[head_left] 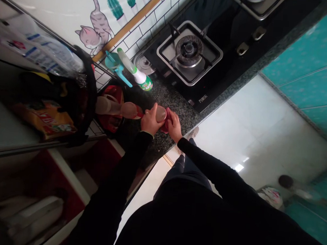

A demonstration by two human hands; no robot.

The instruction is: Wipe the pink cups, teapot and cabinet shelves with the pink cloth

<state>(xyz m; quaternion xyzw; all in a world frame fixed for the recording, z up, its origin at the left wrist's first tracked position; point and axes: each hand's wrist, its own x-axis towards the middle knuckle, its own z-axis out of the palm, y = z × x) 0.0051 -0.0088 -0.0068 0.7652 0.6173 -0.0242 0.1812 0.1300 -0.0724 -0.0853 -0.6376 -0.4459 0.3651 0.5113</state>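
My left hand (150,120) is wrapped round a small clear jar (161,113) over the speckled granite counter (165,97). My right hand (174,126) grips the jar's red lid (167,119) from the other side. Both sleeves are black. Just left of the jar lie two more bottles with pinkish contents (129,110), one with a red cap.
A green and white spray bottle (138,74) and a teal cup (113,61) stand by the tiled wall. A black gas hob (211,55) with a steel burner lies to the right. A black wire rack (85,96) holds packets on the left. A white floor lies below.
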